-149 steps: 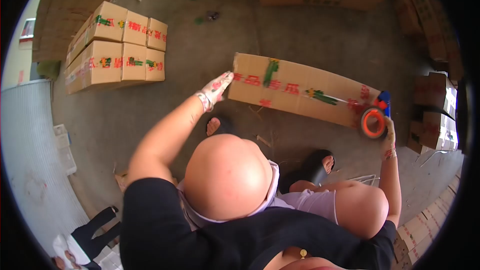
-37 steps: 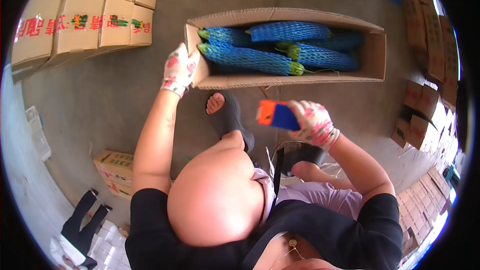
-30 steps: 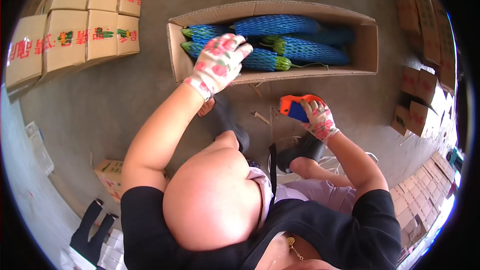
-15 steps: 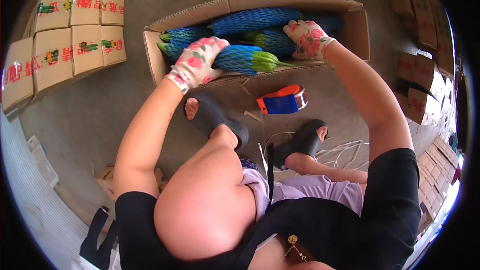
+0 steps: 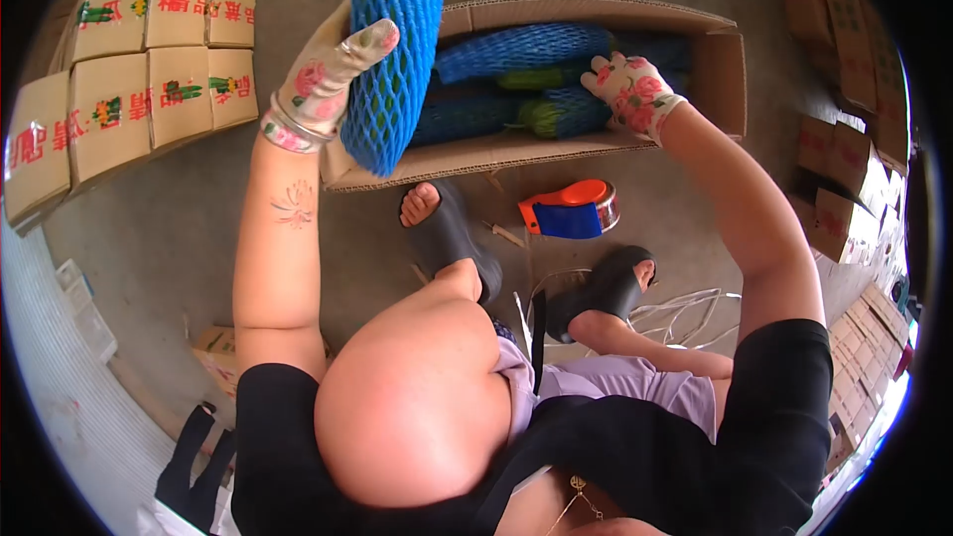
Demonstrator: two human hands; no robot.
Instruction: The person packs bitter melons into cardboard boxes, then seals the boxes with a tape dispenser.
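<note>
My left hand (image 5: 328,74), in a floral glove, grips a vegetable in blue foam netting (image 5: 392,60), raised upright over the left end of an open cardboard box (image 5: 486,166). The thumb lies across the netting; the other fingers are hidden behind it. Inside the box lie several more netted green vegetables (image 5: 526,50). My right hand (image 5: 632,94), gloved the same way, rests at the box's right part, fingers bent over the netted vegetables. Whether it grips one is hidden.
An orange and blue tape dispenser (image 5: 571,209) lies on the floor by my feet. Printed cartons (image 5: 109,109) are stacked at the left, and more boxes (image 5: 844,223) stand at the right. White straps (image 5: 685,313) lie near my right foot.
My left hand has moved left and up, lifting a netted vegetable that now stands upright. The one that lay at the box's front edge is gone from there. My right hand has barely shifted.
</note>
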